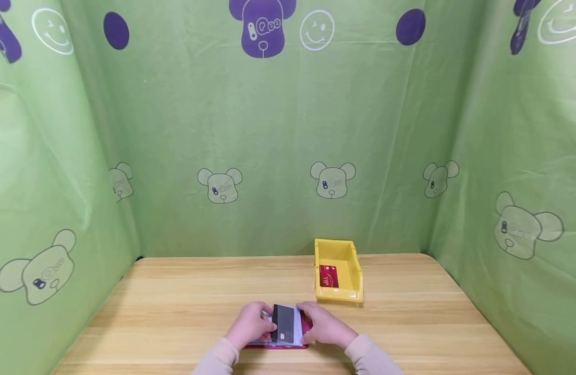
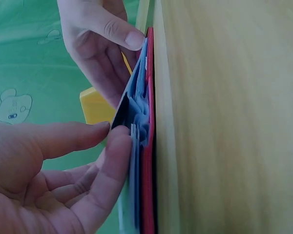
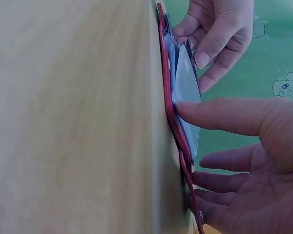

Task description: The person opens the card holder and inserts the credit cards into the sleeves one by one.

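A red card holder (image 1: pixel 307 324) with clear plastic sleeves (image 3: pixel 186 90) lies spread on the table. On its sleeves is a dark card (image 1: pixel 286 324), tilted up at its left edge in the left wrist view. My left hand (image 1: pixel 254 324) pinches that edge between thumb and index finger. From the right, my right hand (image 1: pixel 326 325) holds the holder, thumb at the near edge of the sleeves and index finger at the far edge. How far the card sits inside a sleeve is hard to tell.
Behind the right hand stands a yellow open-front bin (image 1: pixel 355 281). A red VIP card (image 1: pixel 328 276) lies inside it. The wooden table (image 1: pixel 198 281) is enclosed by green printed curtains (image 1: pixel 278 130) at the back and both sides.
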`<act>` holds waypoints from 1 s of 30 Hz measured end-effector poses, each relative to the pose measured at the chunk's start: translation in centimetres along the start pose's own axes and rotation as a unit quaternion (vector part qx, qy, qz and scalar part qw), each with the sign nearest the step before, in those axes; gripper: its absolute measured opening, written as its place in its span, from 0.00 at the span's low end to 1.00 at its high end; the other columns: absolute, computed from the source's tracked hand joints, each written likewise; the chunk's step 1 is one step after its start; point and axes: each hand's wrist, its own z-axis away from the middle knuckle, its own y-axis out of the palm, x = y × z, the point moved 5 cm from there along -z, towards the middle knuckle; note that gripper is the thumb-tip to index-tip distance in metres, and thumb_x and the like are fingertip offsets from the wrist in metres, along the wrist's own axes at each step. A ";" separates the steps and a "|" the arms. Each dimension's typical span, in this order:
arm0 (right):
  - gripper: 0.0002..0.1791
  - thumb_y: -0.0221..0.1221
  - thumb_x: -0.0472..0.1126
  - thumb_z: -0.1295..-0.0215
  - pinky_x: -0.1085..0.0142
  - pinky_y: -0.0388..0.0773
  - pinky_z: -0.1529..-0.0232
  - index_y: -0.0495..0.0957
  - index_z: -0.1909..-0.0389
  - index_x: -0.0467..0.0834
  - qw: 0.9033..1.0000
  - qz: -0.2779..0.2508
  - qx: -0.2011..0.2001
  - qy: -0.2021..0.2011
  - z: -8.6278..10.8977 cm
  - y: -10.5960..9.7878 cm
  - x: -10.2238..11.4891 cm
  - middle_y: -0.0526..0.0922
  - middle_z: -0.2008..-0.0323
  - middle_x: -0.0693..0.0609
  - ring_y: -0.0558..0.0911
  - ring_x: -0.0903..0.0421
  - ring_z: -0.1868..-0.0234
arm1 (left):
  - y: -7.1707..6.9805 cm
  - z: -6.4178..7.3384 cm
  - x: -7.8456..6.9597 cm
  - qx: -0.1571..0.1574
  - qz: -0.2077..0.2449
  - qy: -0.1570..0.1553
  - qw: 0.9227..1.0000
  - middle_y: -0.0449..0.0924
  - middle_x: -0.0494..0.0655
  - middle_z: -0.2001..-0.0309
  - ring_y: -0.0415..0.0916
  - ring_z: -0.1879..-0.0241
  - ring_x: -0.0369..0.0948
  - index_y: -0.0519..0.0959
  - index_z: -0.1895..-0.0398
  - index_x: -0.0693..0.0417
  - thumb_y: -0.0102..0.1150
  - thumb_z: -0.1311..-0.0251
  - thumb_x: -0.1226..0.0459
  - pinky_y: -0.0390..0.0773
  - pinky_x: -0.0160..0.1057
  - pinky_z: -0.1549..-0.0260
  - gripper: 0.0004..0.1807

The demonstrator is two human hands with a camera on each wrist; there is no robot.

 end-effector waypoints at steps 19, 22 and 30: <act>0.45 0.73 0.41 0.59 0.33 0.65 0.36 0.69 0.37 0.29 0.999 0.030 0.007 0.024 -0.1 -0.2 -0.9 0.68 0.35 0.29 0.69 0.30 0.36 | 0.9 0.2 -0.3 -0.009 -0.087 0.020 0.996 0.76 0.50 0.83 0.72 0.87 0.36 0.74 0.54 0.80 0.66 0.51 0.74 0.79 0.33 0.89 0.22; 0.44 0.73 0.41 0.59 0.33 0.67 0.37 0.69 0.37 0.30 0.999 0.031 0.007 0.024 -0.2 -0.2 -0.9 0.68 0.35 0.30 0.70 0.30 0.37 | 1.0 0.2 -0.5 -0.016 -0.104 0.020 0.994 0.76 0.48 0.84 0.71 0.87 0.36 0.75 0.56 0.80 0.66 0.50 0.73 0.78 0.32 0.90 0.20; 0.44 0.73 0.40 0.60 0.33 0.66 0.37 0.70 0.38 0.29 0.999 0.034 0.008 0.020 -0.1 -0.2 -0.8 0.68 0.35 0.29 0.70 0.30 0.37 | 1.4 0.4 -0.8 -0.033 -0.140 0.007 0.990 0.74 0.47 0.84 0.70 0.88 0.35 0.78 0.69 0.70 0.65 0.48 0.73 0.75 0.30 0.91 0.07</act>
